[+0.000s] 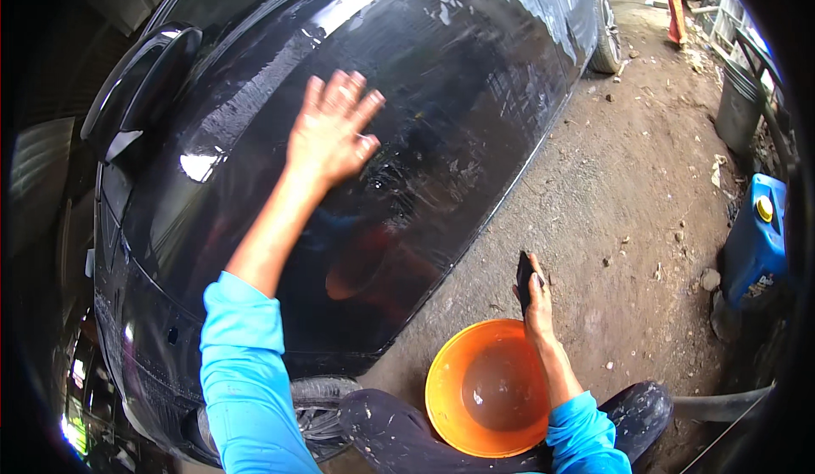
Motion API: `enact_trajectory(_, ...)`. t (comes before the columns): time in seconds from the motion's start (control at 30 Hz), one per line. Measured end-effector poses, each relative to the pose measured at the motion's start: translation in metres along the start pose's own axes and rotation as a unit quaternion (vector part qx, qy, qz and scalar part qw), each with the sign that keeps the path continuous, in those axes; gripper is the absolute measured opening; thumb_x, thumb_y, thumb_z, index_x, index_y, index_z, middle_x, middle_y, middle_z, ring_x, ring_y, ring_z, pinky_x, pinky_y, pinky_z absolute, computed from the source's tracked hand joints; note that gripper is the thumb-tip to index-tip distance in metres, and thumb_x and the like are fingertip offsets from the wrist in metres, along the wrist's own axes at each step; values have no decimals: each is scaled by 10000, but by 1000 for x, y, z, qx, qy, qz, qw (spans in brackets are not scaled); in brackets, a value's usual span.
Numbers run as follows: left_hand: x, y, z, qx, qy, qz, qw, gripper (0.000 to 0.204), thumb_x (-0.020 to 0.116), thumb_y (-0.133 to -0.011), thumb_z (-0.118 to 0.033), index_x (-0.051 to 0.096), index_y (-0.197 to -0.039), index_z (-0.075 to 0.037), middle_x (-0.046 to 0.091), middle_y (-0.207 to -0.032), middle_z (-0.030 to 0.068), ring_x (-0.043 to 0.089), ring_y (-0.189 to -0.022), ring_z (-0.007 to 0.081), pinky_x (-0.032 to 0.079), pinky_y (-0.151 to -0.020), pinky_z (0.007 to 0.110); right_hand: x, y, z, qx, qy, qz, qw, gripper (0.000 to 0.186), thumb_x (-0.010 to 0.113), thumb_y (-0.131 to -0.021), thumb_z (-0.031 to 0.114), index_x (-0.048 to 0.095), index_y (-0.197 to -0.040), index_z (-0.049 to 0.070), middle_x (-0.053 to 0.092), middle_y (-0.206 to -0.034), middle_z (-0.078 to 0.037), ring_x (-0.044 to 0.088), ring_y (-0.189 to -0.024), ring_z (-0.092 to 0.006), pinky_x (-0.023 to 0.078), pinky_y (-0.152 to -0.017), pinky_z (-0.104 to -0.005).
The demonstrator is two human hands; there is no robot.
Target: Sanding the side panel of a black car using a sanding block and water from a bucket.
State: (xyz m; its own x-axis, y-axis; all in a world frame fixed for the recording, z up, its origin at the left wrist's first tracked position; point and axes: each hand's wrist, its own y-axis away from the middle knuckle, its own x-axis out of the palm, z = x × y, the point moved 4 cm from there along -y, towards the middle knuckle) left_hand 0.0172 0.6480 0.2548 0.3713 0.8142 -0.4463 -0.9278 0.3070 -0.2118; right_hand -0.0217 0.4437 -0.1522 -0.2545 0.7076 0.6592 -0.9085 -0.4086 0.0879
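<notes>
My left hand (329, 137) is spread flat against the wet black door panel (450, 109) of a car, fingers apart, with nothing seen under it. Water streaks and pale smears mark the panel. To the right, over the bare ground, my right hand (540, 308) grips a thin, flat black block (524, 280); its exact kind does not show. Just below that hand an orange basin (440, 380) of murky water sits at my lap, between my legs.
The car's side mirror (157, 87) juts out at the upper left, and a wheel (606, 32) stands at the far end. On the dirt ground (611, 185) at right are a blue jerrycan (754, 236) with a yellow cap and a grey bucket (739, 109). Small stones lie about.
</notes>
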Motion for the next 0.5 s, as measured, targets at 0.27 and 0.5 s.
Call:
enact_trajectory(0.27, 66, 107, -209, -28, 459, 102, 882, 776, 639, -918, -433, 336, -1519, -45, 418, -1488, 240, 368, -1408, 403, 217, -1197, 518, 30, -3, 19, 4, 3, 87, 996, 391, 569, -1019, 324, 654, -1169, -26, 679, -1016, -49, 594, -906, -115, 477, -834, -266)
enact_trajectory(0.5, 39, 136, -321, -222, 943, 235, -80, 608, 572, -1002, -313, 339, -1538, -148, 461, -1477, 76, 499, -1315, 226, 484, -1045, 456, 36, -15, 54, 72, 140, 149, 976, 211, 624, -974, 185, 682, -1019, -12, 685, -872, -18, 599, -765, -82, 499, -722, -258)
